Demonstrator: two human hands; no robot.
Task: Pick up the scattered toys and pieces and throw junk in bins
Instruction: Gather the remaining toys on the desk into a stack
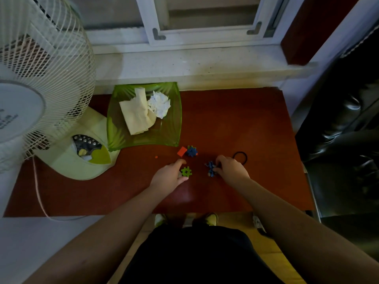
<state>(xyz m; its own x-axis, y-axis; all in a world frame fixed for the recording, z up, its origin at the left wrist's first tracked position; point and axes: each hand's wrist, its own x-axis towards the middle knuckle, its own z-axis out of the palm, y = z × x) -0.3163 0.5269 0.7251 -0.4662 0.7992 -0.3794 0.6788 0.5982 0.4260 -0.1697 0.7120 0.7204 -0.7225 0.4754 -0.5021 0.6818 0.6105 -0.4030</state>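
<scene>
A: Left to right? 
B: Translucent green plastic tray holds crumpled paper; left hand pinches green notched plastic piece on the red tabletop; right hand grips blue toy figure. 
A: Advice? 
B: Lift each clear, grips firm.

My reddish-brown tabletop sits in dim light below a pale stone windowsill and a white-framed window. A white fan fills the frame's left; black upholstery the right.
</scene>
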